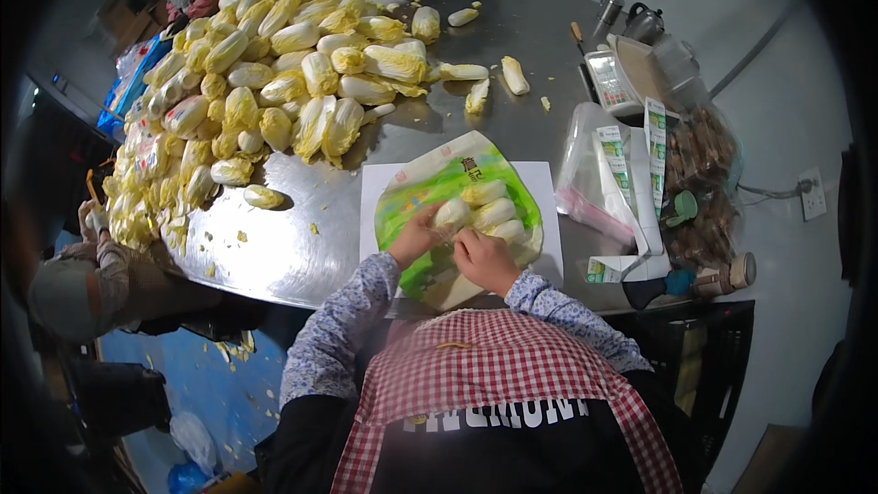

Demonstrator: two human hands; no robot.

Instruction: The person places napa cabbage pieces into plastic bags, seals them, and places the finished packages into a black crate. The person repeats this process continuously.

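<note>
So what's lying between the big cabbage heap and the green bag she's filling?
In the head view, only bare steel table and small leaf scraps separate the cabbage heap from the green bag.

Cabbage heap point(256, 82) fills far left of steel table point(302, 247). Scale point(611, 82), kettle point(643, 23), label strips point(631, 192) along table's right edge. Co-worker's sleeve point(119, 265) at table's left.

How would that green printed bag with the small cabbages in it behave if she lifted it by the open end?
The green printed bag looks thin, so it would probably sag. Three or four small cabbages inside would likely slide together downward. Both hands, left hand and right hand, work at its mouth.
</note>
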